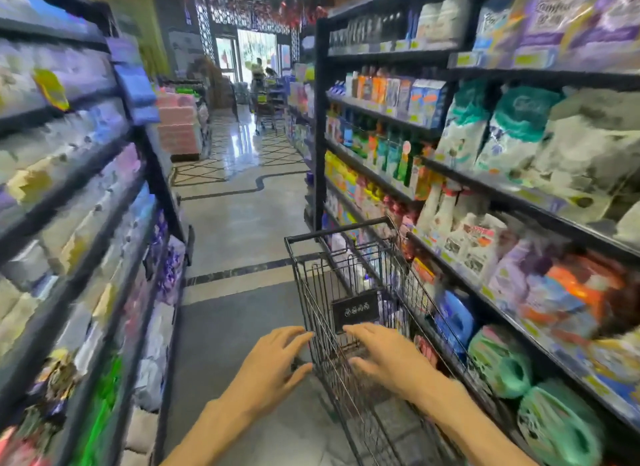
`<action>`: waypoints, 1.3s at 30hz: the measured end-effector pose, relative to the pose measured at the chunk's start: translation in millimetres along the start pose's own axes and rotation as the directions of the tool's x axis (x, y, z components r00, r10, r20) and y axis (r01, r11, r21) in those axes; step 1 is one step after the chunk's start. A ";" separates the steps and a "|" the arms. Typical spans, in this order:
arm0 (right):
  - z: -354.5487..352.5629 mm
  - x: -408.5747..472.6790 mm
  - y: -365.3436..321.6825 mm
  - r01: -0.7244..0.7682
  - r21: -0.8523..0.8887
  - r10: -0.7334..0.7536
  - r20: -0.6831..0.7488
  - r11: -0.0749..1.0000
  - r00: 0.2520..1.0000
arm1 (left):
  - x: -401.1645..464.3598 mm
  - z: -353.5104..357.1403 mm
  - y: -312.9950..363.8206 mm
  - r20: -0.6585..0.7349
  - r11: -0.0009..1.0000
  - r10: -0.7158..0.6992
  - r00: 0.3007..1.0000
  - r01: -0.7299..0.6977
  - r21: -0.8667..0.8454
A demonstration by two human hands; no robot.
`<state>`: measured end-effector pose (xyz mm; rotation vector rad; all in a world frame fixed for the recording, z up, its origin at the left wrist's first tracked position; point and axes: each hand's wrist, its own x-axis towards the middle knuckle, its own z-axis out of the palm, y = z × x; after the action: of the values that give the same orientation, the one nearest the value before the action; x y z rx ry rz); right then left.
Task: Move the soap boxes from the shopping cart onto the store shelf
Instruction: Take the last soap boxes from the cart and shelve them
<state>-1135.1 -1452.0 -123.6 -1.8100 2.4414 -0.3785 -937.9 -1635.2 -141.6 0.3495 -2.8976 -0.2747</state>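
A: Black wire shopping cart [349, 285] sits in the aisle, close against the store shelf [491, 195] on our right.
B: Grips?
A: We see left hand [273, 361] and right hand [388, 354] at the cart's near end, fingers spread and relaxed, clasping nothing.
B: Soap boxes?
A: We can't tell. Cart contents are blurred behind the wire. Blurred shelving [69, 188] on our left.

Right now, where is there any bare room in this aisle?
The floor is bare between the left shelves and the cart. The right shelves are packed, with the cart close beside them. Both hands, left hand and right hand, are at the cart's near end.
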 end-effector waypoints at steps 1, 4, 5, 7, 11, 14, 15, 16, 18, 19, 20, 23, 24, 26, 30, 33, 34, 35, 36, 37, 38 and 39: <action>-1.5 12.4 14.3 -0.028 0.013 0.028 0.006 1.000 1.000 | 21.5 1.6 -5.8 0.020 1.000 0.018 1.000 -0.018 -0.007; -11.2 47.9 53.3 -0.107 0.029 0.108 -0.014 0.994 0.994 | 84.9 5.9 -23.5 0.056 0.996 0.084 0.995 -0.082 -0.039; -14.9 59.4 65.1 -0.133 0.031 0.134 -0.023 0.991 0.991 | 107.7 7.4 -29.4 0.061 0.993 0.112 0.992 -0.110 -0.041; -19.2 79.5 90.1 -0.187 0.041 0.188 -0.039 0.982 0.981 | 154.3 16.9 -41.9 0.078 0.986 0.167 0.983 -0.164 -0.037; -17.5 99.1 138.4 -0.312 0.059 0.314 -0.040 0.948 0.948 | 239.8 47.5 -52.7 0.118 0.957 0.289 0.950 -0.284 -0.058; -15.8 103.6 174.1 -0.433 0.081 0.438 -0.054 0.898 0.897 | 302.9 70.8 -50.0 0.134 0.912 0.409 0.903 -0.399 -0.091; -13.3 105.0 185.6 -0.473 0.086 0.478 -0.060 0.877 0.876 | 324.6 78.4 -48.2 0.151 0.893 0.449 0.881 -0.437 -0.106; -10.8 107.3 196.7 -0.514 0.097 0.520 -0.066 0.853 0.851 | 345.5 88.4 -47.6 0.173 0.873 0.486 0.856 -0.471 -0.124; -4.1 112.5 219.0 -0.606 0.124 0.615 -0.060 0.786 0.786 | 388.9 115.2 -46.3 0.201 0.821 0.570 0.797 -0.545 -0.167; -0.7 113.9 226.0 -0.644 0.136 0.655 -0.051 0.752 0.754 | 404.6 127.5 -46.2 0.204 0.796 0.605 0.770 -0.577 -0.182; 4.8 116.2 236.2 -0.688 0.155 0.701 -0.044 0.709 0.712 | 423.6 143.1 -46.3 0.219 0.766 0.642 0.734 -0.607 -0.211; 24.6 123.7 256.2 -0.776 0.212 0.796 -0.018 0.594 0.605 | 472.2 189.1 -53.8 0.252 0.683 0.731 0.634 -0.682 -0.263; 34.9 124.9 262.1 -0.786 0.254 0.817 -0.032 0.563 0.575 | 485.8 204.9 -56.1 0.282 0.673 0.739 0.611 -0.685 -0.279; 62.2 125.9 274.3 -0.817 0.314 0.865 -0.030 0.484 0.500 | 507.1 241.7 -62.9 0.345 0.650 0.756 0.556 -0.695 -0.306; 121.2 130.3 303.8 -0.900 0.310 0.930 0.105 0.306 0.353 | 536.0 323.8 -70.6 0.451 0.645 0.749 0.485 -0.688 -0.332; 177.3 131.5 328.0 -0.930 0.290 0.930 0.221 0.225 0.294 | 545.7 399.2 -76.6 0.519 0.642 0.734 0.438 -0.697 -0.320; 199.0 129.6 335.8 -0.934 0.295 0.929 0.245 0.201 0.277 | 546.0 424.2 -79.5 0.559 0.666 0.709 0.429 -0.669 -0.331; 216.7 128.0 341.9 -0.940 0.295 0.932 0.260 0.171 0.251 | 547.7 446.7 -81.2 0.590 0.693 0.683 0.432 -0.637 -0.336; 234.5 126.7 349.2 -0.943 0.304 0.937 0.270 0.137 0.223 | 549.7 467.1 -81.9 0.608 0.724 0.652 0.453 -0.609 -0.324; 249.9 126.3 355.7 -0.943 0.313 0.936 0.285 0.111 0.205 | 552.5 486.2 -80.7 0.633 0.745 0.621 0.461 -0.598 -0.296; 262.6 126.0 361.1 -0.942 0.316 0.937 0.280 0.114 0.208 | 555.2 504.7 -79.1 0.659 0.751 0.597 0.458 -0.608 -0.258; 274.4 125.5 365.4 -0.944 0.309 0.941 0.269 0.118 0.206 | 557.6 521.6 -77.7 0.678 0.748 0.576 0.456 -0.629 -0.212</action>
<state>-1455.5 -1513.1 -467.3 0.1870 2.5852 -0.6385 -1570.1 -1767.7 -556.3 -1.0565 -3.5036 -0.2051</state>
